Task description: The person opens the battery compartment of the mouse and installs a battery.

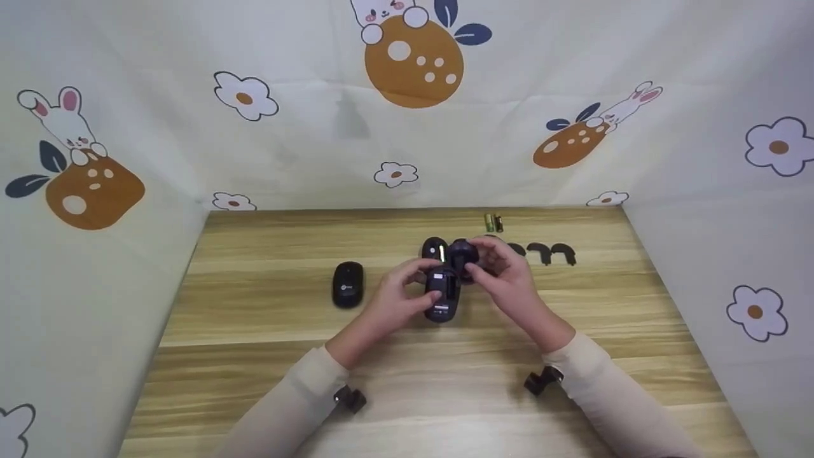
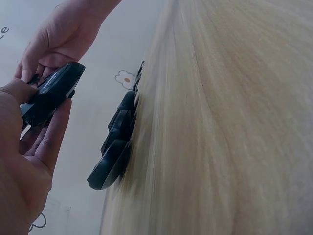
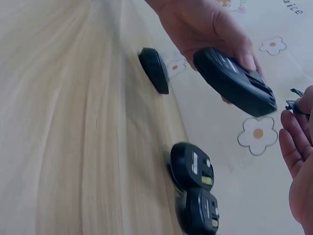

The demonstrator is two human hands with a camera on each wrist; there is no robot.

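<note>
My left hand (image 1: 397,298) grips a black computer mouse (image 1: 439,304) above the table, its underside turned up and its long battery slot uncovered. Between thumb and fingers, my right hand (image 1: 512,280) pinches a small black battery cover (image 3: 292,105), just off the end of that mouse. Beneath and behind the hands, two more black mice lie underside up: one mouse (image 3: 194,166) and, beside it, another mouse (image 3: 201,211). A yellow-green battery shows in each slot. In the head view the right fingers partly overlap one of them.
Left of my hands, another black mouse (image 1: 348,284) rests top side up. Several curved black battery covers (image 1: 552,253) lie in a row at the right, partly behind the right hand. Loose batteries (image 1: 493,222) are near the back edge of the wooden table (image 1: 273,242). Patterned cloth (image 1: 305,140) encloses it.
</note>
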